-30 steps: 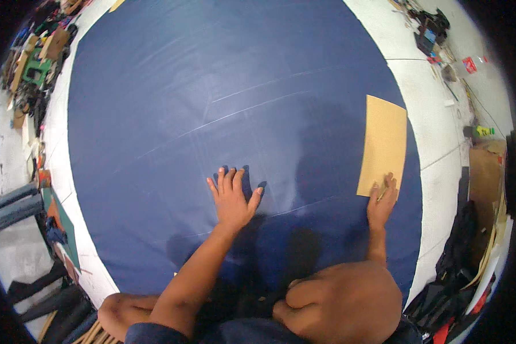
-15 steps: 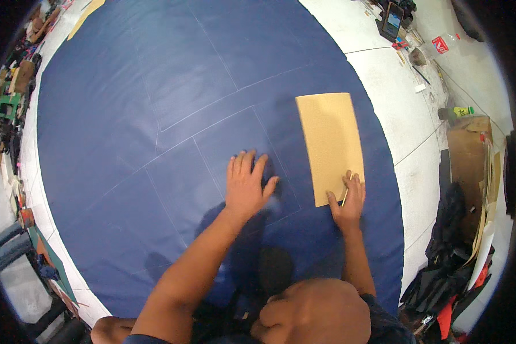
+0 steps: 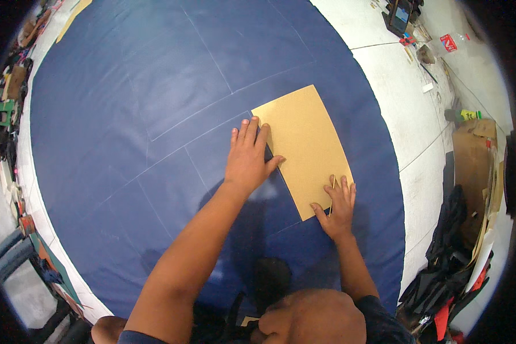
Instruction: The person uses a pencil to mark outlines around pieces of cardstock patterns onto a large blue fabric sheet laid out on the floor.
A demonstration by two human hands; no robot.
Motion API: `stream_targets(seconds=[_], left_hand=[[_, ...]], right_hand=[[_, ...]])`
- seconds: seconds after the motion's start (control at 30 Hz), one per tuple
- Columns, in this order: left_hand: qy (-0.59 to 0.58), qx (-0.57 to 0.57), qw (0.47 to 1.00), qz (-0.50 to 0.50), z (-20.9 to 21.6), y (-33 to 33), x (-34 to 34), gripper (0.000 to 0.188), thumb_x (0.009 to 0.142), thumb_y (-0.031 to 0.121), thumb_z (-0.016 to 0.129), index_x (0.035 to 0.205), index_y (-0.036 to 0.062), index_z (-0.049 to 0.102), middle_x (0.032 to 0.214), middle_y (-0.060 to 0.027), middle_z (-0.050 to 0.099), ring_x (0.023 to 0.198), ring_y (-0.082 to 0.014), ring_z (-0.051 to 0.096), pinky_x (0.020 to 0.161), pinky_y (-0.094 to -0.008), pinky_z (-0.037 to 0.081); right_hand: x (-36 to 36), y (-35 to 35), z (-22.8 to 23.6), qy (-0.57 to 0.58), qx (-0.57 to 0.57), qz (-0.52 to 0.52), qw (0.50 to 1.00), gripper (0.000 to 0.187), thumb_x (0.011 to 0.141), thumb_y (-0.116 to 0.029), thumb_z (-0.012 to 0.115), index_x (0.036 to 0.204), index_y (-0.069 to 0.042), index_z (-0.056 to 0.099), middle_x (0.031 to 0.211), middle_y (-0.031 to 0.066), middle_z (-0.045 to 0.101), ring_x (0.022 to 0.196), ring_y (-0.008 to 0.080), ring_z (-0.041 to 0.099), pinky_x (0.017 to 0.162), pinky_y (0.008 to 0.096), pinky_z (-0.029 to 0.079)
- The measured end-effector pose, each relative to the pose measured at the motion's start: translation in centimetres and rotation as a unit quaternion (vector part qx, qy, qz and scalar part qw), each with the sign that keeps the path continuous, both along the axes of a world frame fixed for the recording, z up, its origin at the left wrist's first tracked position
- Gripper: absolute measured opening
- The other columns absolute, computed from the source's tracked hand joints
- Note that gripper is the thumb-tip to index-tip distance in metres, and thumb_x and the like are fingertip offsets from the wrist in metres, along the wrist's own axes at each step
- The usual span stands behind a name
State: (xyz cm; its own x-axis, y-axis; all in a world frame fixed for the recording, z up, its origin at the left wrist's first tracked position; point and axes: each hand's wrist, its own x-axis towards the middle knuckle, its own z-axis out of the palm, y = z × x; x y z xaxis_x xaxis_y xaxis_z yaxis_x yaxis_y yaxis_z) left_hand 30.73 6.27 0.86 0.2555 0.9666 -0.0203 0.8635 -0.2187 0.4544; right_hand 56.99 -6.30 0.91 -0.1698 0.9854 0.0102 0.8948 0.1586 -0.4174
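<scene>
A yellow-tan rectangular card template (image 3: 307, 143) lies tilted on a large blue sheet (image 3: 97, 109) marked with thin pale lines. Its left edge runs close along one of those drawn lines. My left hand (image 3: 248, 157) lies flat and open, fingers outstretched at the card's upper left edge, thumb on that edge. At the lower right corner, my right hand (image 3: 339, 209) rests on the card with fingers spread. A thin yellow pencil-like stick (image 3: 333, 196) is tucked between its fingers.
White tiled floor (image 3: 378, 74) borders the sheet. Along the right stand a phone (image 3: 399, 17), a plastic bottle (image 3: 448, 42), a green-labelled bottle (image 3: 463, 115) and a cardboard box (image 3: 473, 172) beside black material. Tools and scraps line the left, including a green object (image 3: 3, 113).
The card has slid left and turned, its top now leaning left. My right hand moved left with it. My left hand has shifted up slightly and now touches the card's edge.
</scene>
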Motion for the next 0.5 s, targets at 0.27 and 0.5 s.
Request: stream_targets(seconds=[0.27,0.5], left_hand=[[-0.039,0.005,0.999,-0.001,-0.39,0.3,-0.08,0.083,0.08,0.044,0.078,0.142,-0.0011,0.045,0.151,-0.0256,0.034,0.144,-0.0438,0.029,0.118,-0.0567,0.023],[-0.035,0.003,0.999,0.005,-0.76,0.42,0.0,0.085,0.08,0.044,0.079,0.143,-0.002,0.043,0.152,-0.0254,0.033,0.144,-0.0437,0.028,0.118,-0.0565,0.023]], right_hand=[[0.43,0.51,0.23,-0.013,-0.032,-0.004,0.999,0.052,0.085,-0.038,0.073,0.124,-0.007,0.058,0.15,0.0154,0.047,0.146,0.0397,0.028,0.119,0.0604,0.011],[0.42,0.7,0.24,-0.014,-0.046,-0.006,0.999,0.052,0.087,-0.041,0.07,0.126,-0.007,0.058,0.151,0.015,0.045,0.148,0.0384,0.026,0.119,0.0596,0.01]])
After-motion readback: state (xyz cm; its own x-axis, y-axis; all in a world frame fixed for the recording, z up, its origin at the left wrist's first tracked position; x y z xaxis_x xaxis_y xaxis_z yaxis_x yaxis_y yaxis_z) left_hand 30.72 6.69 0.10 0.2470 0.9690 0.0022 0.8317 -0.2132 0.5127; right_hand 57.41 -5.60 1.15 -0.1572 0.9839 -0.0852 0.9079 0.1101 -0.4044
